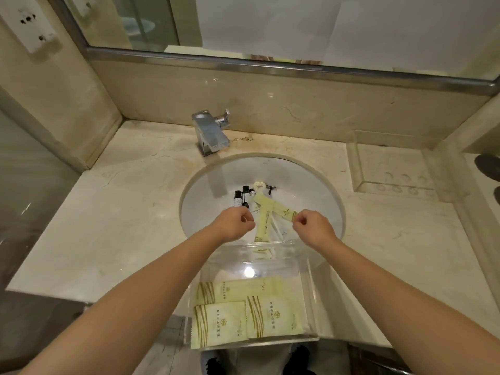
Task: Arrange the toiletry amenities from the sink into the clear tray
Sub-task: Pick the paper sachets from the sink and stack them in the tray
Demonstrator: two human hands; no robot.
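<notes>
The right hand [311, 226] pinches the near end of a yellow sachet [284, 211]; its long axis runs away and leftward into the sink [319, 190]. The left hand [236, 223] is curled, apparently empty. The clear tray [305, 266] lies nearer the person, on the beige marble counter [121, 226], bridging the sink edge.

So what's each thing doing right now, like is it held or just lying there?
Right hand: fingers pinch a yellow sachet.
Left hand: curled, holding nothing visible.
Small black bottles: lying in the sink.
Clear tray: holds flat yellow packets.
Faucet: no water running.
</notes>
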